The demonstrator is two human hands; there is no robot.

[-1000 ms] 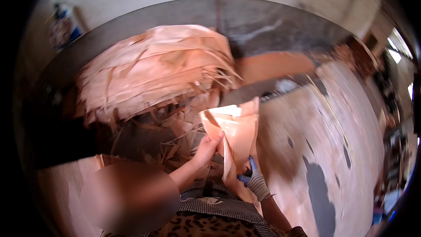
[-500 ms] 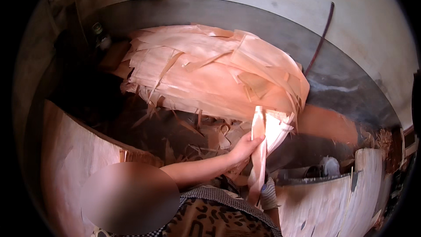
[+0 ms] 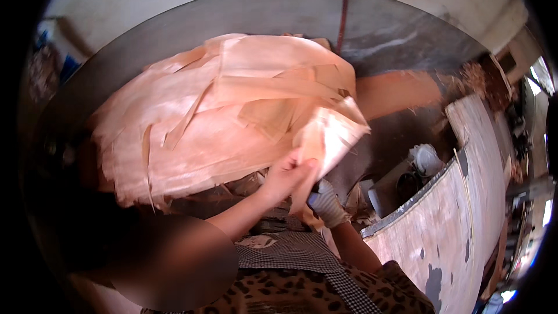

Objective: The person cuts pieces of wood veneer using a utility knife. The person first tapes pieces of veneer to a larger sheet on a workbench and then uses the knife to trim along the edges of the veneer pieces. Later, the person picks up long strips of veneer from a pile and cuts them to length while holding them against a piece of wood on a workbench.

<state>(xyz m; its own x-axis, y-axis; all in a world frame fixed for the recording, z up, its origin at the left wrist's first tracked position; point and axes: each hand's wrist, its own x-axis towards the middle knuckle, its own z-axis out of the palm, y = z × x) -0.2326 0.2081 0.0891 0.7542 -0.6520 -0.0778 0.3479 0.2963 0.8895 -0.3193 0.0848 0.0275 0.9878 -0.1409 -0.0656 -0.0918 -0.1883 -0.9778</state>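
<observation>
My bare left hand (image 3: 289, 172) is closed on a small bundle of thin wood veneer pieces (image 3: 334, 138), pinching them between thumb and fingers. The bundle fans out up and to the right, and its top face is brightly lit. Just below and to the right, my right hand (image 3: 330, 204) wears a pale knit glove and is curled near the bundle's lower end. Something dark and blue shows at its fingers, too small to name. Beyond both hands lies a large heap of overlapping pinkish veneer sheets (image 3: 192, 122), with loose strips across it.
A curved pale wooden panel (image 3: 436, 227) stands at the right. Behind it are a crumpled white plastic item (image 3: 426, 160) and a dark round opening (image 3: 408, 186). A reddish-brown board (image 3: 398, 93) lies past the heap. A dark red pipe (image 3: 344, 11) runs up the wall.
The view has swung to the right, so the heap sits further left. The veneer bundle has tilted rightward in my left hand. My gloved right hand now shows more fully beside it.
</observation>
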